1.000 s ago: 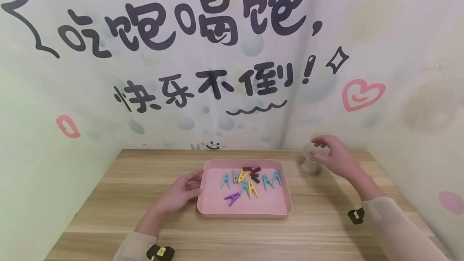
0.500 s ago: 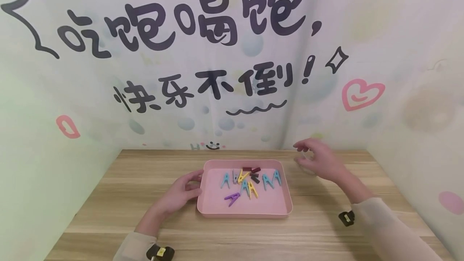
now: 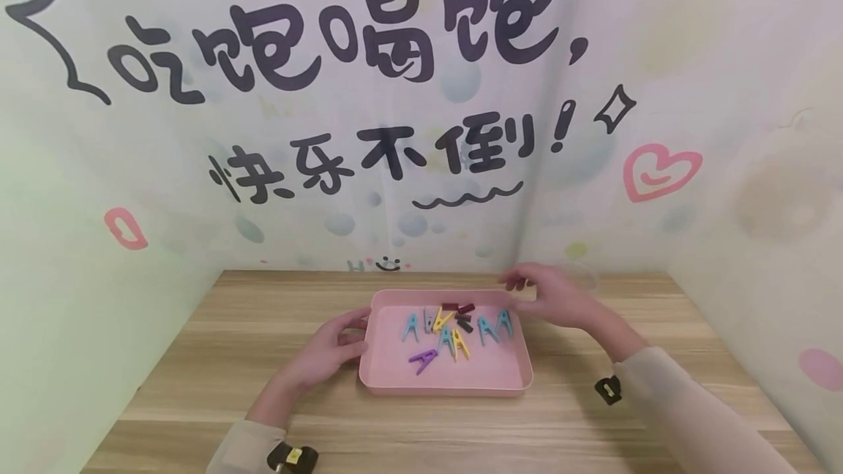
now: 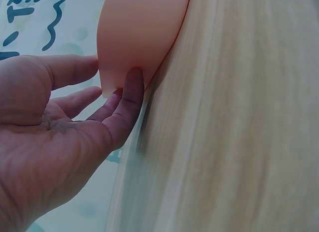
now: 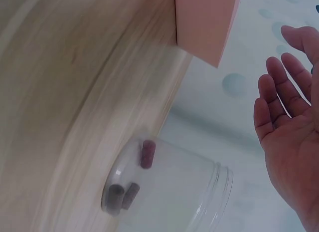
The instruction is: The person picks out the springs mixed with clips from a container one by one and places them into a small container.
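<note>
A pink tray (image 3: 388, 374) sits on the wood-grain table (image 3: 421, 434), holding clothespins (image 3: 459, 344); a purple clothespin (image 3: 429, 357) lies toward eight o'clock, brown clips (image 3: 465, 326) toward one. At nine, the left hand (image 3: 329, 348), fingers apart, touches its wall. At two, the right hand (image 3: 560, 297) hangs just clear, loosely spread; behind it stands a clear jar (image 5: 174, 177).

Wood-grain tabletop (image 3: 395, 430) runs right up to a whitish far wall (image 3: 316, 203) with chunky black Chinese lettering (image 3: 388, 132), plus a pink heart (image 3: 655, 180) over right. Lighting's pretty soft.

Left hand (image 4: 62, 137) against pink tray (image 4: 142, 32)
</note>
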`<state>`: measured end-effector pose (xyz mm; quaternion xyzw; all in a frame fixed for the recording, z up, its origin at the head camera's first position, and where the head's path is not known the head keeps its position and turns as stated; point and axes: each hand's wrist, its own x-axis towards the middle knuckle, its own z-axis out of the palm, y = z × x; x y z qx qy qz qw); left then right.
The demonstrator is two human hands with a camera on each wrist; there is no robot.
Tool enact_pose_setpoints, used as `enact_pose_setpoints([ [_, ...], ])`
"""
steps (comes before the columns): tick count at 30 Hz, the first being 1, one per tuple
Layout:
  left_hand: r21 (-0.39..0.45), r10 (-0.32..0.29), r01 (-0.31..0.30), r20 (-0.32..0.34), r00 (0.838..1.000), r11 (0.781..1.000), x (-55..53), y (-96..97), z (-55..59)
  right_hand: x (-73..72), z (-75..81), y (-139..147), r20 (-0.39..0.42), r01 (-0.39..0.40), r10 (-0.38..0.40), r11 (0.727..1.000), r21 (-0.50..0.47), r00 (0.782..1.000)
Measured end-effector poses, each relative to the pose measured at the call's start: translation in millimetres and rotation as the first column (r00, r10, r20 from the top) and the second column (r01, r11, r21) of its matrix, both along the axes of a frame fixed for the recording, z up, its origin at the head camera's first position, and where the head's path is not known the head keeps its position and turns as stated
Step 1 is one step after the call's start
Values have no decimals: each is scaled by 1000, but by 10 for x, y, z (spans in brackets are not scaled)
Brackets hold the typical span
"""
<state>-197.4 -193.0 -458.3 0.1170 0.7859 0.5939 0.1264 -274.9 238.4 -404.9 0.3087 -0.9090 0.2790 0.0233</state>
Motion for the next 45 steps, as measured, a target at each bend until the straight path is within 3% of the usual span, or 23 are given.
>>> enact_pose_setpoints([
  [7, -6, 7, -7, -6, 1000, 1000, 0, 3, -3, -66, -34, -210, 36, -87, 85, 993, 76, 996],
  [14, 0, 1, -1, -7, 1000, 1000, -8, -3, -17, -124, -63, -384, 163, -171, 158, 983, 70, 974],
  [18, 3, -5, 5, -17, 1000, 1000, -1, 5, 0, -146, -87, -445, 165, -224, 210, 972, 68, 964],
  [25, 20, -14, 14, -16, 1000, 1000, 9, 4, 10, -159, -136, -555, 156, -249, 225, 956, 153, 962],
  [33, -10, 3, -4, -19, 1000, 1000, -8, 0, -26, -134, -177, -637, 227, -265, 222, 947, 181, 948],
  [39, -3, -6, 6, -26, 1000, 1000, -14, -4, -29, -139, -196, -680, 196, -316, 279, 929, 192, 940],
  [45, 13, -14, 14, -22, 1000, 1000, -13, -3, -25, -134, -235, -722, 162, -311, 279, 921, 233, 947],
])
